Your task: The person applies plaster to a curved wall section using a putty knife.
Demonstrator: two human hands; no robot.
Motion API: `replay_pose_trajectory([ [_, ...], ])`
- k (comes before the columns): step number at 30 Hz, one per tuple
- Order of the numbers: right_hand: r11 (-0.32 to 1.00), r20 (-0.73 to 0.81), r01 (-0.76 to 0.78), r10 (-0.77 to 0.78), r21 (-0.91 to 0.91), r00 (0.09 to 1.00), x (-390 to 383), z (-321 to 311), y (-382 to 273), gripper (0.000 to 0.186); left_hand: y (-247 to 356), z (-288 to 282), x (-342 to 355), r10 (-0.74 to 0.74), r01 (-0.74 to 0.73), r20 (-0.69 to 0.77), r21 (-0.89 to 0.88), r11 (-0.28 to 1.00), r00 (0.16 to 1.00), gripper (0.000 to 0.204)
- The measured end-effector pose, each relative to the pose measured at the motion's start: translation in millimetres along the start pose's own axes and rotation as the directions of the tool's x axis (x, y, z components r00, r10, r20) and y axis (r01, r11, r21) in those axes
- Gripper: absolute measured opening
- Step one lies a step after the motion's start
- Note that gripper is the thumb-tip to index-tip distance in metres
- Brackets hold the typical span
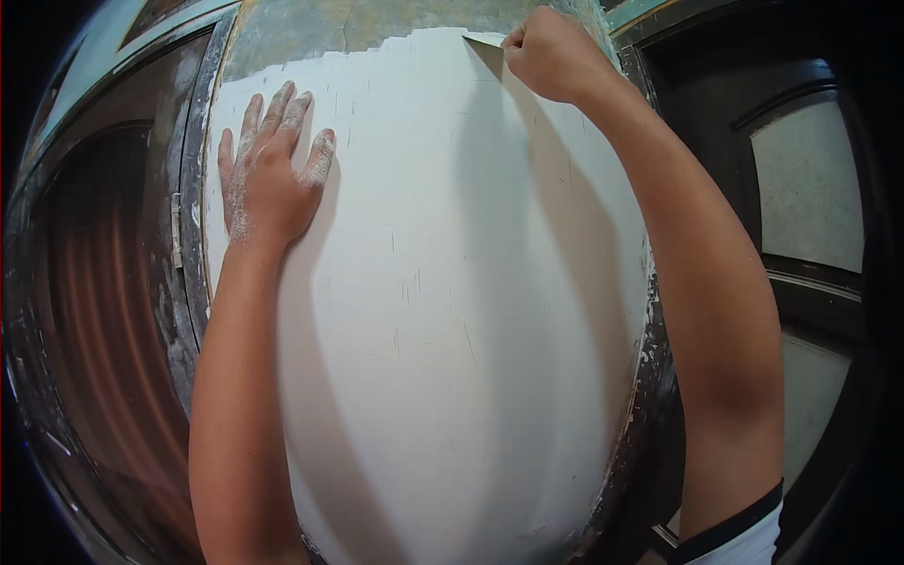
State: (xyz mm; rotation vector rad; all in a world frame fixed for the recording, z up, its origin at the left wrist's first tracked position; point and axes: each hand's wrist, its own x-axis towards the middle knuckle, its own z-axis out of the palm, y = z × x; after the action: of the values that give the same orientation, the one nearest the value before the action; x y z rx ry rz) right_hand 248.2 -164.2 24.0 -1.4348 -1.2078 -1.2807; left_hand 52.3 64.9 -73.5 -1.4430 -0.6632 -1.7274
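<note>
A wall panel (405, 282) coated in smooth white filler stands before me, marked with several thin dark scratches. Its upper strip (320, 26) is bare, a mottled grey-green above a ragged white edge. My left hand (273, 169) lies flat against the white coat at the upper left, fingers spread, with white powder on the fingers and thumb side. At the upper right my right hand (556, 56) is closed around a scraper (485, 55). The scraper's thin blade touches the wall close to the top of the white area; its handle is hidden inside my fist.
On the left is a dark wooden door (104, 282) in a paint-spattered frame, with a metal hinge (176, 231). To the right stands a dark frame with pale panes (810, 179). Shadows of my arms fall across the white wall.
</note>
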Motion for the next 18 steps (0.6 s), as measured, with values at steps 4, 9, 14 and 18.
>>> replay_pose_trajectory([
  [4, 0.999, -0.072, 0.036, -0.038, -0.027, 0.997, 8, 9, 10, 0.023, 1, 6, 0, 0.008, -0.008, -0.028, -0.006, 1.0, 1.0, 0.056],
  [9, 0.979, -0.141, 0.204, -0.206, -0.029, 0.968, 14, 25, 30, 0.014, 2, 4, 0, -0.005, 0.006, -0.027, 0.017, 1.0, 1.0, 0.056],
  [14, 0.975, -0.053, 0.177, -0.185, -0.131, 0.981, 20, 27, 22, 0.014, 2, 5, -1, -0.012, 0.012, -0.011, 0.028, 1.0, 1.0, 0.057],
  [18, 0.994, -0.151, 0.099, -0.106, -0.052, 0.983, 15, 33, 23, 0.015, 1, 4, 2, -0.003, 0.003, -0.016, 0.012, 1.0, 1.0, 0.056],
])
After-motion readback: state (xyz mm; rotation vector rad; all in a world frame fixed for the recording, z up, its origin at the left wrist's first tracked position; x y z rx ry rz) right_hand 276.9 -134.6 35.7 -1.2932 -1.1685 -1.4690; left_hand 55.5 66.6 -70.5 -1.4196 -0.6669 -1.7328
